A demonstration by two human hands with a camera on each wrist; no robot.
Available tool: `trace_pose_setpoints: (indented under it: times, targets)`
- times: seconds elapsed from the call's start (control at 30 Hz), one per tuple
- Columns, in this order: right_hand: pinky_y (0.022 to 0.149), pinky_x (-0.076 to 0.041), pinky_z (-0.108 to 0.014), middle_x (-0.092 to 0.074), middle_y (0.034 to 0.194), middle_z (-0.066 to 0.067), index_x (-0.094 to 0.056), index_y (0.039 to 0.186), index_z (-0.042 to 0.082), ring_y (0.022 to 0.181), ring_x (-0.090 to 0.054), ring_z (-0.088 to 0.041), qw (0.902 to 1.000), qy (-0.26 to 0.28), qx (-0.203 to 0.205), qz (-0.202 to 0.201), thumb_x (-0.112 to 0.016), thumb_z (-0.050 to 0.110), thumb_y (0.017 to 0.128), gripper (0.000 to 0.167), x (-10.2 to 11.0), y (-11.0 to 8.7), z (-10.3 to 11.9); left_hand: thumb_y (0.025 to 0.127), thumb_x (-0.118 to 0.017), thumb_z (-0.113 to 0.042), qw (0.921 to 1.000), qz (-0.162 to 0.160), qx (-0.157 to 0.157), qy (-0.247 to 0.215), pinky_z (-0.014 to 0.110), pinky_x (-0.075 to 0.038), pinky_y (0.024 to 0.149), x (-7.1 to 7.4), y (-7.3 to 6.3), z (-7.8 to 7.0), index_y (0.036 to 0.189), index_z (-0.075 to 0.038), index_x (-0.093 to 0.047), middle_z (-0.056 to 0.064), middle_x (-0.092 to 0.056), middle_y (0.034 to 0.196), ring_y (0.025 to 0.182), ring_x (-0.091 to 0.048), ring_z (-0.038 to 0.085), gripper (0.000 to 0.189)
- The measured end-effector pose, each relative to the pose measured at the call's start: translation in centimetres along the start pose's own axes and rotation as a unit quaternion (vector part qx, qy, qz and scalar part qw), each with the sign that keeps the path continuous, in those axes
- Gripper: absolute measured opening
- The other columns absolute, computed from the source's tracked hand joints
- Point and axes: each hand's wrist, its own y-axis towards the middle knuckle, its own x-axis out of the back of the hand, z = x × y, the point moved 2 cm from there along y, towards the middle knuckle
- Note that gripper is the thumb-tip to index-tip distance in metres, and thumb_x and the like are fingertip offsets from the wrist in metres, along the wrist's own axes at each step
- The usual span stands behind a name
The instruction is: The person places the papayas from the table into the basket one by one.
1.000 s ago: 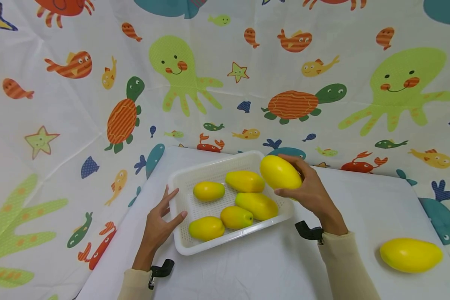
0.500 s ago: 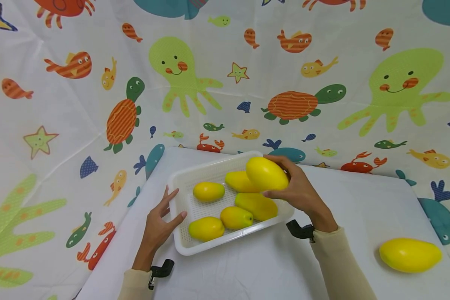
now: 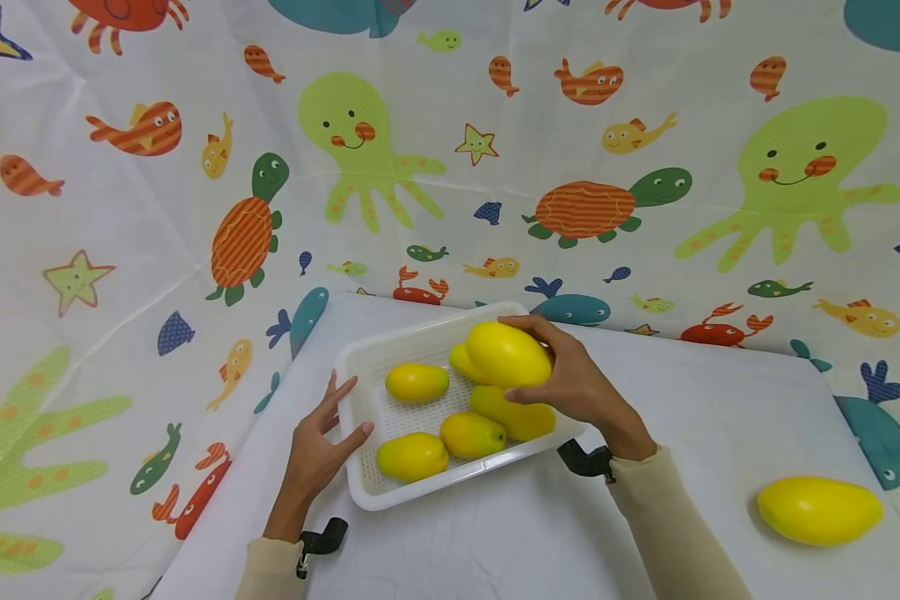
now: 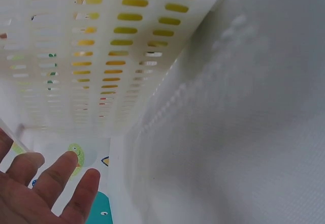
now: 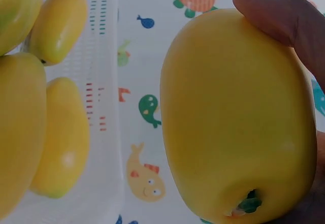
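My right hand (image 3: 573, 387) grips a large yellow papaya (image 3: 506, 354) from its right side, above the right part of a white perforated plastic basket (image 3: 390, 500). In the right wrist view the held papaya (image 5: 238, 112) shows a hollow with a green stem, and the thumb lies along it. Inside the basket lie several smaller yellow papayas, such as one papaya (image 3: 417, 382) at the left and a partly covered papaya (image 3: 521, 417) at the right. My left hand (image 3: 318, 446) rests at the basket's left rim; its fingers (image 4: 56, 178) are extended and spread in the left wrist view.
Another large yellow papaya (image 3: 820, 511) lies on the white-covered table (image 3: 495, 550) at the far right. Behind the table hangs a white curtain (image 3: 450, 192) printed with sea animals.
My right hand has moved left and slightly down with the large papaya, farther over the basket. The left hand and basket have not visibly moved.
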Motion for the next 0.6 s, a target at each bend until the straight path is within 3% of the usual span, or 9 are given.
trace_pose_setpoints:
  times: [0.6]
  targets:
    - [0.110,-0.056,-0.056,-0.057,0.149,0.005,-0.051,0.151,0.037,0.128,-0.060,-0.030,0.9993,-0.007,0.001,0.036,-0.094,0.011,0.076,0.091,-1.5,1.3,0.2,0.091,-0.080,-0.047,1.0000,0.005,0.001,-0.001,0.058,-0.044,0.121,0.1,0.0,0.1,0.161,-0.031,-0.049,-0.006,-0.022,0.177,0.158,-0.039,0.040,0.078]
